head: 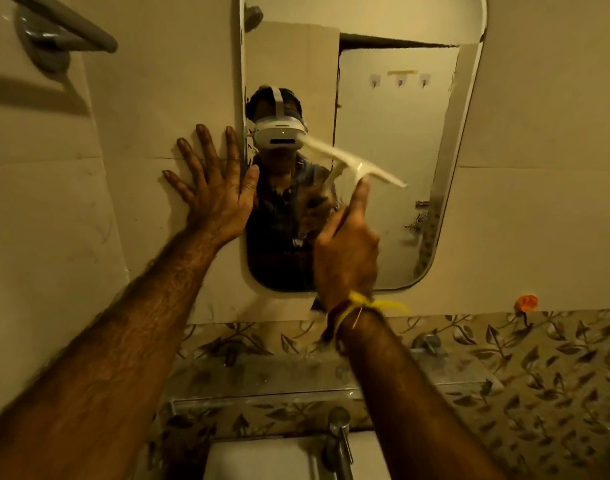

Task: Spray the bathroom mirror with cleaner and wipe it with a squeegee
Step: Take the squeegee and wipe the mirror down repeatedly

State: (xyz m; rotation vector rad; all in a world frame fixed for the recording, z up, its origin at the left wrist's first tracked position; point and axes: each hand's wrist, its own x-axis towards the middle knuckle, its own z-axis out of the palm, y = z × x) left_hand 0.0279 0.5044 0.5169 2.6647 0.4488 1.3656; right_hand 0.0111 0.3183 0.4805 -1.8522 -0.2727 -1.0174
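- A tall rounded-corner wall mirror (400, 220) is seen fixed to the pale tiled wall (539, 98), above a clear glass shelf (262, 379) and a band of leaf-patterned tiles (556, 375).
- A white plastic squeegee with a long flat blade (357, 164) is held against the lower middle of the mirror, its blade tilted down toward the right; it is blurred, so contact with the glass cannot be confirmed.
- The right hand (345, 254) is closed around the squeegee's handle, with the index finger stretched up along it toward the blade.
- A yellow thread band (362, 303) is worn on the right wrist.
- The left hand (213, 192) is laid flat on the wall just beside the mirror's left edge, its fingers spread wide apart and the thumb reaching the mirror's rim.
- A chrome tap (338, 441) is seen below the shelf, over a white basin (262, 462).
- A grey metal towel bar (64, 29) is mounted on the wall at the upper left.
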